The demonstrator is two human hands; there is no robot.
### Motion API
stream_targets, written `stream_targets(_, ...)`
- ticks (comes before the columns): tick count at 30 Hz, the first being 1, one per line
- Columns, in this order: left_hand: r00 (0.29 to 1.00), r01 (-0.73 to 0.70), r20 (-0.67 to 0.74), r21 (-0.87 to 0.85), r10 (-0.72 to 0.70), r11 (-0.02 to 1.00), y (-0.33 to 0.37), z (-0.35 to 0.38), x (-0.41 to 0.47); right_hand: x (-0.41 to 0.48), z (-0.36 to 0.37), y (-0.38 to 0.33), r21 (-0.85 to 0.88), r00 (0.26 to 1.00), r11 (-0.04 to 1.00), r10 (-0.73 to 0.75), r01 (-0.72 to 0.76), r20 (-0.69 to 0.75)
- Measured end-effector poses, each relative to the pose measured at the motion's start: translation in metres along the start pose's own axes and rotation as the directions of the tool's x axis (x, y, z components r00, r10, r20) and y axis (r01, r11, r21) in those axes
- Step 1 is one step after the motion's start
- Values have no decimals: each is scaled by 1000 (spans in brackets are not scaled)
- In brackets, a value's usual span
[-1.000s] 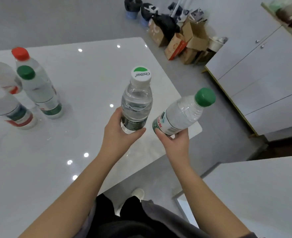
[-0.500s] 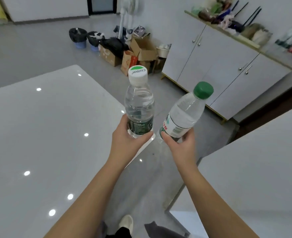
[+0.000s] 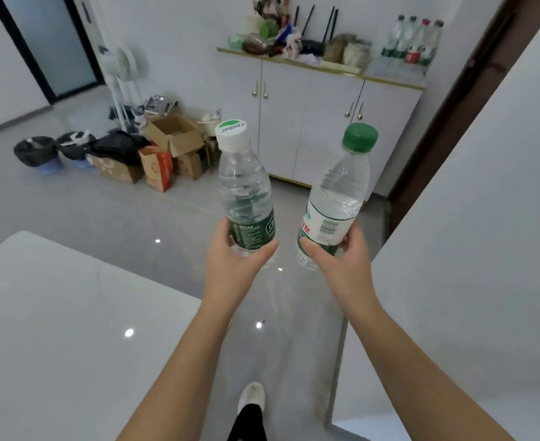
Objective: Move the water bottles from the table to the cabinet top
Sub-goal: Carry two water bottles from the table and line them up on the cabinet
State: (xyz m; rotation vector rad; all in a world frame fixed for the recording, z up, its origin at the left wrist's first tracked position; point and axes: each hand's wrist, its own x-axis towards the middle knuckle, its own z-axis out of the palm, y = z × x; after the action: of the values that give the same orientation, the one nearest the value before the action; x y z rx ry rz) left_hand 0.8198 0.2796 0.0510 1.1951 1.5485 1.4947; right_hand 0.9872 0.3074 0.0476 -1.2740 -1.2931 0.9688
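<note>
Left hand (image 3: 237,268) is wrapped round the dark-green label of the white-capped water bottle (image 3: 246,186), which is upright. Right hand (image 3: 342,265) grips the base of the green-capped water bottle (image 3: 338,189), which tilts slightly right. Both bottles are in the air over the grey tile floor (image 3: 135,211), side by side and apart, between the white table (image 3: 55,329) near left and a white panel (image 3: 469,249) on the right.

White cabinet (image 3: 310,128) is far, ahead. Its top (image 3: 389,81) is crowded on the left and in the middle with clutter (image 3: 275,36) and a black device with antennas (image 3: 313,43). Four water bottles (image 3: 412,46) stand at its right end.

On the floor left of the cabinet:
- open cardboard boxes (image 3: 173,135)
- a red paper bag (image 3: 159,168)
- two bins with black liners (image 3: 38,152)
- a white standing fan (image 3: 125,74)

A white shoe (image 3: 252,397) is at near centre.
</note>
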Motion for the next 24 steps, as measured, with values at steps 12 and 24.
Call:
stream_targets(12, 973, -96, 196, -120, 118, 988, 26, 95, 165, 159, -22, 2, 43, 972, 998, -41, 53, -233)
stream_targets(24, 942, -94, 311, -122, 127, 988, 32, 192, 277, 281, -55, 15, 17, 930, 999, -27, 36, -367)
